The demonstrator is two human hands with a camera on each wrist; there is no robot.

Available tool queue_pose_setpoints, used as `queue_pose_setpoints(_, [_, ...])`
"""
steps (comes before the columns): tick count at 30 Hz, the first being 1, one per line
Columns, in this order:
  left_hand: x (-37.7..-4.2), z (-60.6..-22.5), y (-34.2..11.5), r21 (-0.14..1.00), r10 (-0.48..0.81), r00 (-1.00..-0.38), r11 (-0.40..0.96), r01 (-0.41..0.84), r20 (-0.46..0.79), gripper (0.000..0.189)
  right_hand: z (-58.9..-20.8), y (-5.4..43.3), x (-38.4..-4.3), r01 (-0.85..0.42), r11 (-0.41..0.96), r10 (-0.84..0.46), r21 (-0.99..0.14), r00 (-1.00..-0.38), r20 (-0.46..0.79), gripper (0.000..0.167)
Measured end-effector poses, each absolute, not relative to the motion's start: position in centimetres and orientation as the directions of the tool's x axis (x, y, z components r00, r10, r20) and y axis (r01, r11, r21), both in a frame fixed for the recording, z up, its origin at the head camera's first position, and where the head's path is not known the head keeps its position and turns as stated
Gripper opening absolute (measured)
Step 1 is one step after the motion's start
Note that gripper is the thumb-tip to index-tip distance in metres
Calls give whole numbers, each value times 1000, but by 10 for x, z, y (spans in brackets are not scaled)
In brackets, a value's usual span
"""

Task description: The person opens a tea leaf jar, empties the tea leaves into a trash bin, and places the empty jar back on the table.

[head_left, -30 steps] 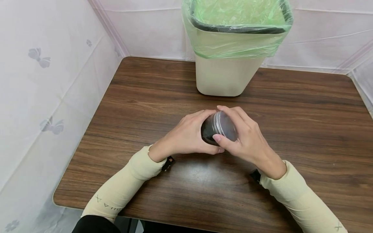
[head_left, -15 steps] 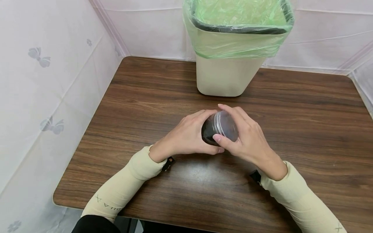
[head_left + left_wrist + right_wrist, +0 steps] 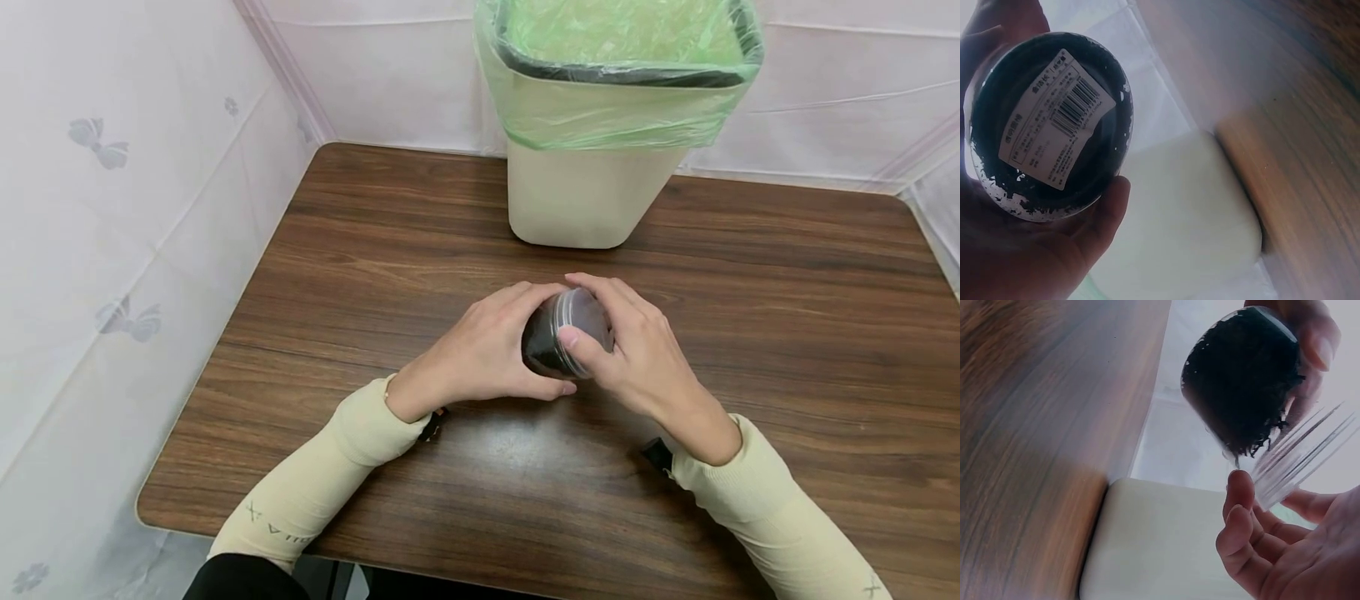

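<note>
We've got the jar (image 3: pixel 540 343) tilted above the tabletop (image 3: pixel 300 342): left hand (image 3: pixel 487 350), fingers clamped round it; right hand (image 3: pixel 641 358), fingers curled on the clear lid (image 3: pixel 588 308). If the lid frees suddenly, we could spill the dark contents (image 3: pixel 1238 381); slack left grip could drop everything.

Jar (image 3: pixel 542 343): clear glossy plast. by the look of it; contents (image 3: pixel 1241 375) rough, shredded. Lid (image 3: pixel 587 310): clear plast. too, ridged side. Label (image 3: pixel 1057 122): printed paper, sl. wrinkled. Bin (image 3: pixel 577 196): smooth matt plast. Bin liner (image 3: pixel 611 117): thin shiny film, v. crinkly. Tabletop (image 3: pixel 360 250): wood-grain, smooth w/ sheen. Sleeves (image 3: pixel 300 483): matt knit cloth. Wall sheeting (image 3: pixel 390 79): creased, mat'l unclear.
</note>
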State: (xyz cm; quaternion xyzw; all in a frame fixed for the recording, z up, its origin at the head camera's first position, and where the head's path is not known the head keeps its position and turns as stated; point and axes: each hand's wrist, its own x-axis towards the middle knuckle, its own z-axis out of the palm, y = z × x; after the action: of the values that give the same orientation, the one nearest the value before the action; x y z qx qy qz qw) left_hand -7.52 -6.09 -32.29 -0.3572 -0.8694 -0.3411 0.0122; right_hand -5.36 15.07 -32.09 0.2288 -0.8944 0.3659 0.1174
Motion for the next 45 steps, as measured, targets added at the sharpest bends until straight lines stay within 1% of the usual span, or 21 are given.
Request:
queue_pose_setpoints(5, [-74,-324,-60,518,625,-719,526,675,303,93,-321,151,-55,-451,647,-304,-615,-892,335,55])
queue_pose_setpoints(13, [-73,-326,-59,454,633,-685,522,722,361,93,-318,149,-54,-382,700,-270,-603,-924,272,49])
queue_pose_setpoints(18, [-72,-328,-59,422,634,-669,523,740,388,92,-317,147,-54,-346,720,-248,-602,-938,242,46])
queue_pose_setpoints(25, [-72,-328,-59,400,633,-657,523,753,408,91,-316,147,-54,-304,715,-219,-630,-953,212,41])
queue_pose_setpoints(31, [-74,-328,-59,406,640,-659,521,751,396,94,-316,147,-53,-307,711,-206,-632,-951,230,39])
queue_pose_setpoints(36, [-77,-327,-60,453,635,-685,523,722,358,95,-317,147,-52,-329,681,-212,-654,-944,254,40])
queue_pose_setpoints(39, [-78,-327,-61,474,627,-697,523,708,348,95,-318,147,-51,-378,652,-232,-658,-925,302,44])
queue_pose_setpoints(45, [-79,-327,-61,501,623,-707,518,693,334,95,-323,149,-51,-487,610,-273,-626,-870,411,56])
